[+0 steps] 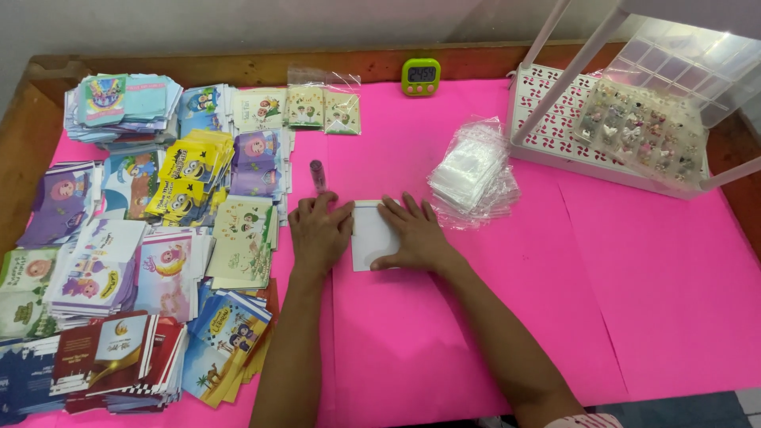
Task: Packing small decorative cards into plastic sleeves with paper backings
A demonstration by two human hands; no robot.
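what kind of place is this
Probably a small packing or craft table: stacks of printed envelopes, a pile of clear plastic sleeves, a timer, and both hands pressing a white card.

bench: wooden-rimmed bench (pixel 238 65) under pink paper | left: stacks of colourful printed cartoon envelopes (pixel 135 238) | far edge: small green digital timer (pixel 421 76), three clear-bagged card packets (pixel 321 108) | centre: small pink tube (pixel 318 174) | right: heap of clear plastic sleeves (pixel 474 173), white perforated plastic rack (pixel 555 119), clear compartment box of small trinkets (pixel 646 131)

wooden table (pixel 32 119) | pink paper cover (pixel 650 269) | pale wall (pixel 238 24) behind | even light
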